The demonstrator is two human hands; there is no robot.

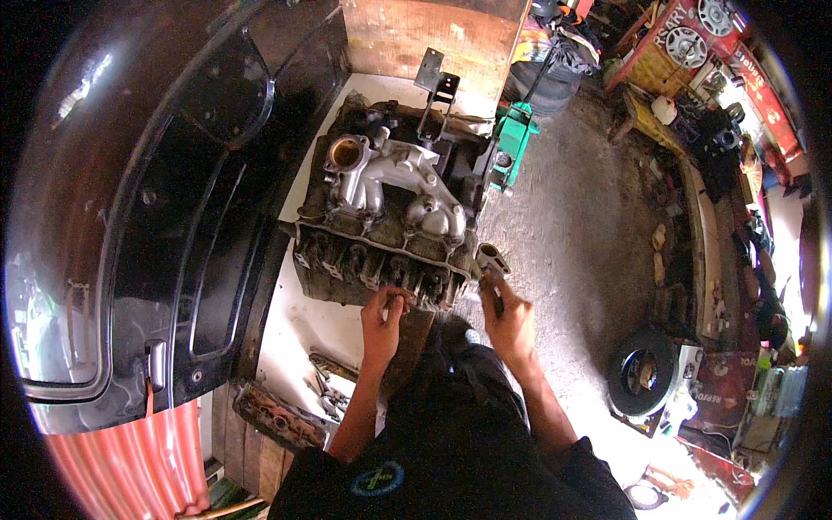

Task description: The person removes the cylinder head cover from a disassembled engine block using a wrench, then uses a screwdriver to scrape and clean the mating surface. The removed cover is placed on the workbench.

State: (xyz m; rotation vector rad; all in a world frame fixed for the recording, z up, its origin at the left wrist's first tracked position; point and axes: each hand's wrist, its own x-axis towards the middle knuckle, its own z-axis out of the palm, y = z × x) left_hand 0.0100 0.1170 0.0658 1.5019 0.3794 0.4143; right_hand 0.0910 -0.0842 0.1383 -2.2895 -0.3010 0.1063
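A greasy engine cylinder head (373, 273) stands on the white bench top, with a silver intake manifold (394, 178) on its far side. The manifold has a round brownish opening at its left end. At the near edge of the head is my left hand (381, 329), its thumb and fingertips pressed together. Whatever lies between them is too small to make out. Just off the head's right corner, my right hand (510, 325) grips a small silver metal fitting (491, 257) with a round hole, held up over the floor.
A black vehicle door (147, 234) runs along the left. Loose tools (334, 386) and a rusty oblong metal part (277, 416) lie near left. Beyond the bench's right side stands a green floor jack (515, 143). A tyre (643, 373) is on the right.
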